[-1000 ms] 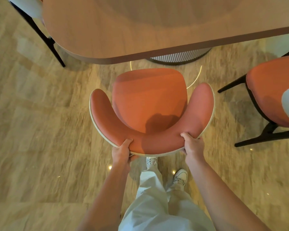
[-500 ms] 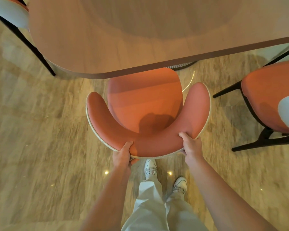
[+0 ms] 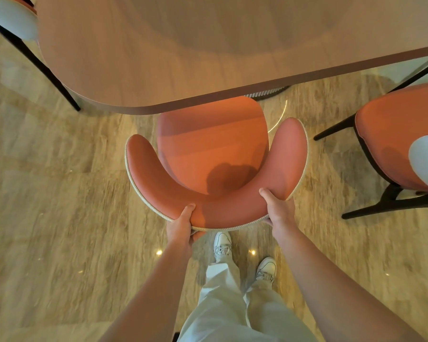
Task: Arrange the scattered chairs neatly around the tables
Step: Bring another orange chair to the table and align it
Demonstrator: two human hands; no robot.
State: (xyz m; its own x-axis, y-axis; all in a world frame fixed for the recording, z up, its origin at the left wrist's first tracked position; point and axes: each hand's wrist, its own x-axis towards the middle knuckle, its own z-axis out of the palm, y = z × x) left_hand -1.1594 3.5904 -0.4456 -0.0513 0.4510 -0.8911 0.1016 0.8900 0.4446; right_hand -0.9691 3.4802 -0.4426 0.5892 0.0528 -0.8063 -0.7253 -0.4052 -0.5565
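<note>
Both hands grip the curved backrest of an orange armchair at a wooden table.

The left hand [image 3: 181, 228] and right hand [image 3: 279, 208] each curl around the backrest rim, thumbs on top. The orange armchair [image 3: 213, 154] has the front of its seat tucked under the wooden table [image 3: 183, 58] edge. Another orange chair [image 3: 395, 134] stands to the table's right, and a pale-backed chair [image 3: 10, 18] sits at its left corner.

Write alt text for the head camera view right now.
Both hands, left hand and right hand, grip the curved backrest of an orange upholstered chair whose seat front sits under the rounded wooden table. Another orange chair with black legs stands to the right.
</note>
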